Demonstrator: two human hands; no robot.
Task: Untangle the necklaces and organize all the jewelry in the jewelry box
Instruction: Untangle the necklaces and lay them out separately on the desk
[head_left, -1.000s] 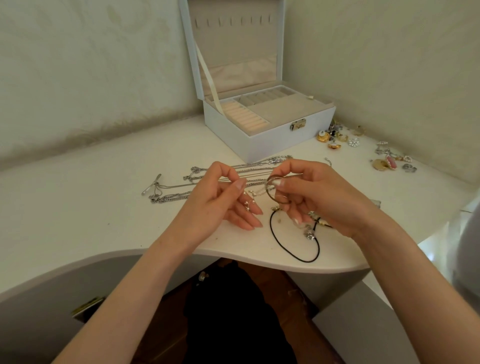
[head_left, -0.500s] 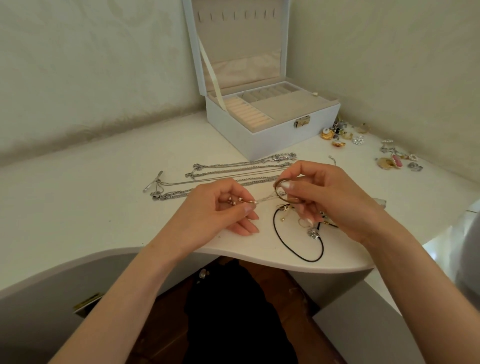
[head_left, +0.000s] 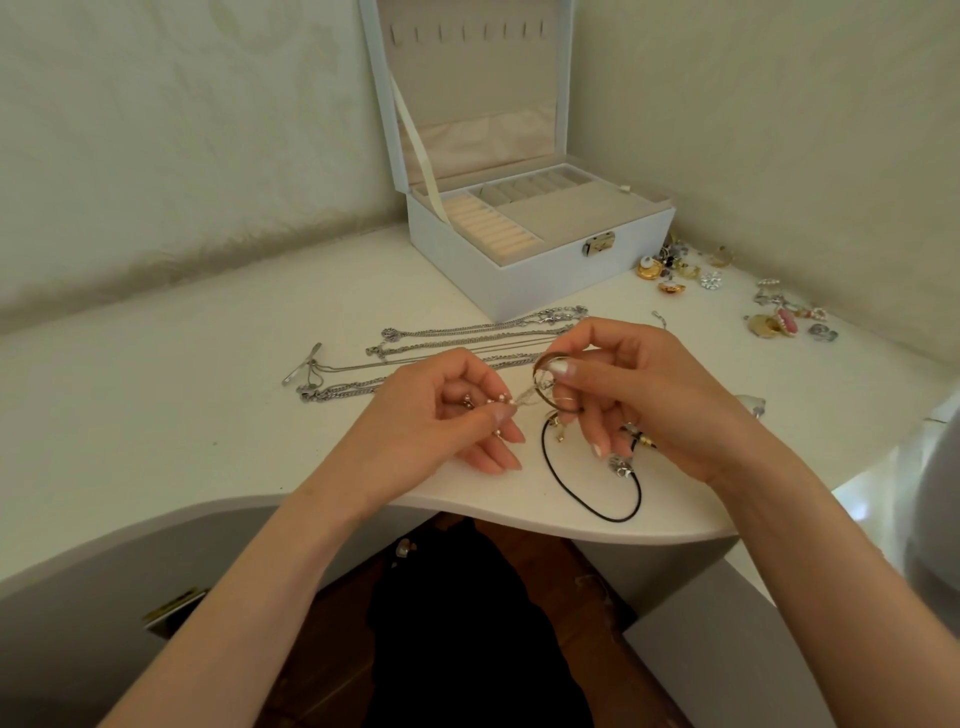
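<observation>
My right hand (head_left: 644, 395) pinches a gold ring-shaped bangle (head_left: 551, 384) just above the white table (head_left: 156, 415). A thin beaded chain (head_left: 524, 397) runs from that bangle to my left hand (head_left: 441, 421), which pinches the chain's end between thumb and forefinger. Several silver necklaces (head_left: 457, 343) lie stretched out side by side behind my hands. A black cord necklace (head_left: 597, 493) with small charms lies looped under my right hand near the table's front edge. The white jewelry box (head_left: 545, 270) stands open at the back, its beige compartments bare.
Loose gold and silver earrings and rings (head_left: 680, 270) are scattered right of the box, with more pieces (head_left: 784, 322) toward the right wall. Walls close the corner behind and to the right. The table's curved front edge runs just below my wrists.
My left hand has taken the chain's end and drawn it leftward away from the bangle, so the chain now runs between both hands. My right hand has kept hold of the bangle.
</observation>
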